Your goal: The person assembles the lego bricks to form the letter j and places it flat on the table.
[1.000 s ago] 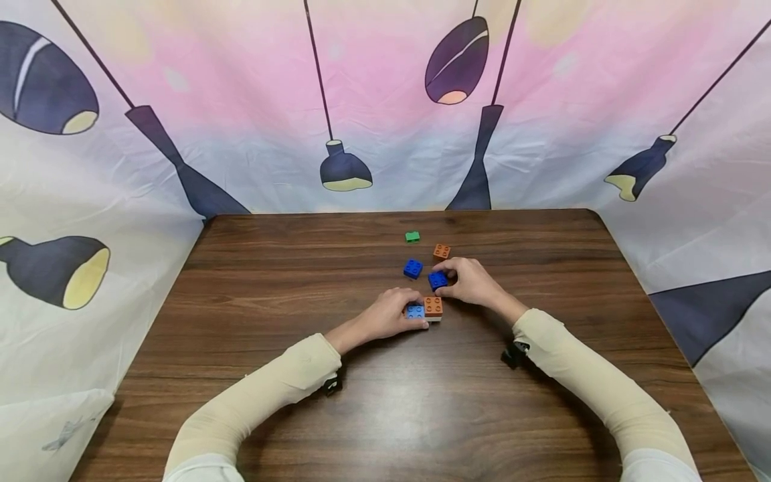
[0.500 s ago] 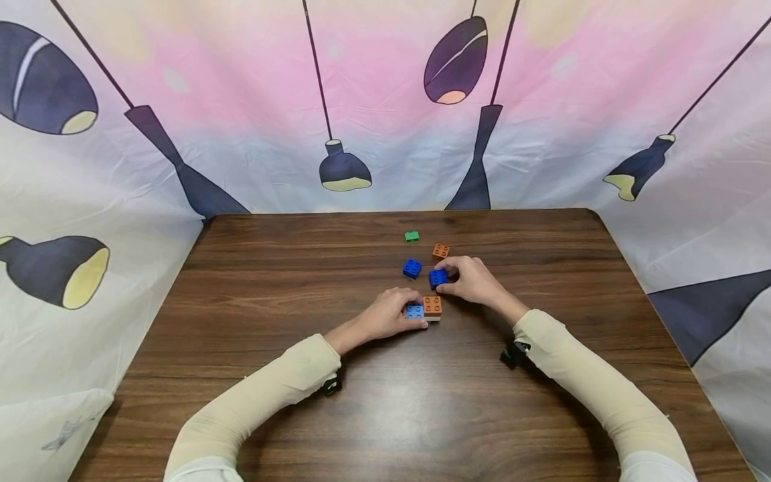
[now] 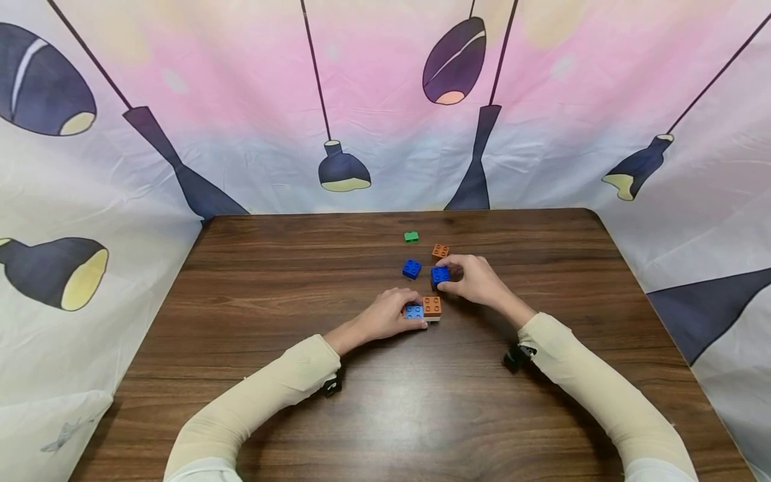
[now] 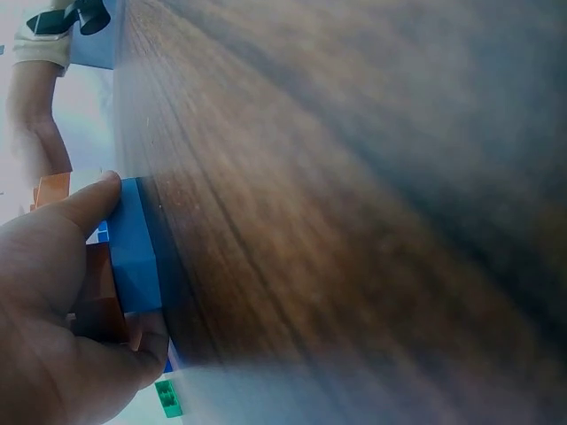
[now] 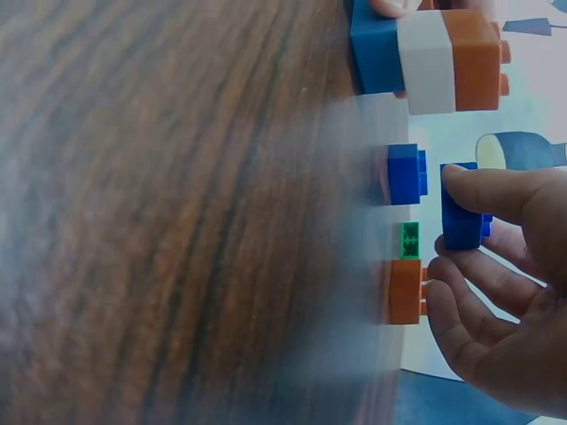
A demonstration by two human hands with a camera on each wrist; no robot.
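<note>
My left hand [image 3: 391, 314] grips a small stack of toy building bricks resting on the table. An orange brick [image 3: 432, 306] and a light blue brick [image 3: 413, 312] show on its top. In the right wrist view, the stack's end has a blue brick [image 5: 376, 49] at the bottom, a white brick [image 5: 427, 62] in the middle and orange above. Thumb and fingers of my right hand [image 3: 478, 281] pinch a dark blue brick [image 5: 461, 208], raised off the table just behind the stack. Its studs point up.
Beyond the stack lie another dark blue brick [image 3: 412, 269], an orange brick [image 3: 440, 251] close to my right fingers, and a small green brick [image 3: 411, 237] farther back. The wooden table [image 3: 289, 261] ends at a patterned cloth backdrop [image 3: 259, 154].
My right hand has shifted slightly away from the stack and to the right with the dark blue brick. The left hand keeps its hold on the stack.
</note>
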